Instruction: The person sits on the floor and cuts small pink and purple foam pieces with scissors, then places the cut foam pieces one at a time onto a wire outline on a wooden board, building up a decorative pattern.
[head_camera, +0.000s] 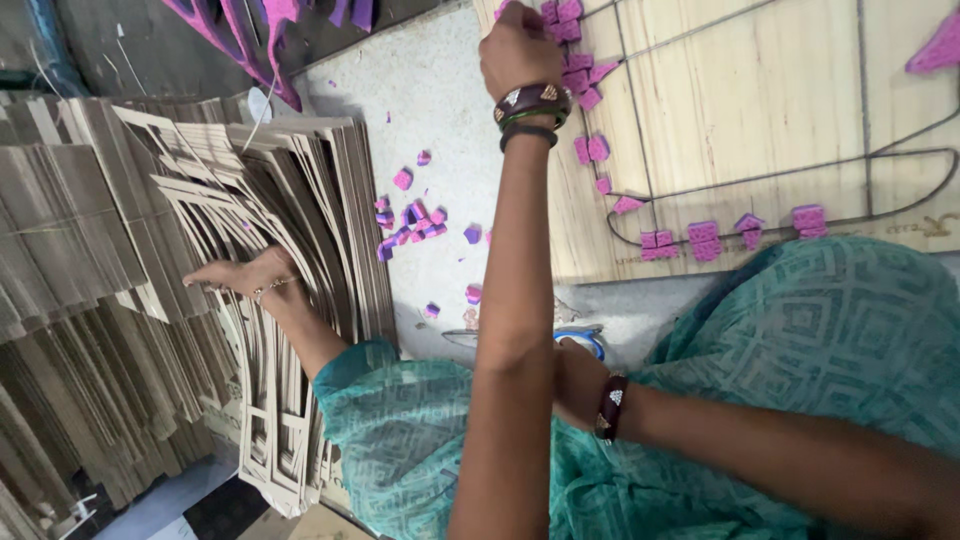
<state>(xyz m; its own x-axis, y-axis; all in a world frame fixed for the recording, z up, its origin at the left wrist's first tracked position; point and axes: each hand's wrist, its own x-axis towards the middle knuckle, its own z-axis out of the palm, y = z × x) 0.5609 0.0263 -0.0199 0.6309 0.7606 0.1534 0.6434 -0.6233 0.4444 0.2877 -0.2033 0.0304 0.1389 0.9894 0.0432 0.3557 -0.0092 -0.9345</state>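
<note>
Stacks of flat grey-brown die-cut cardboard blanks (90, 300) were fanned across the left side, their long edges running from bottom left to top right. A bare foot with an anklet (240, 275) was rested on them.

A pale plywood board set with thin metal rule lines (760, 90) was laid at the upper right. Its grain ran up and down the view, and its left edge slanted slightly. Small pink square foam blocks (703, 238) were stuck along the metal lines, in a column down the left edge and a row along the curved lower line.

The left hand (520, 45) was raised to the board's upper left corner. Its fingers were curled into a fist, knuckles towards the camera. Foam blocks lay just beside and under the fist; whether one was held could not be told.

Loose pink and purple foam scraps (415, 222) were scattered on the speckled grey floor (440, 90) between the cardboard and the board.

The right hand (578, 385) was largely hidden behind the left forearm, so its fingers could not be judged. Blue-handled scissors (585, 340) lay just above it.
</note>
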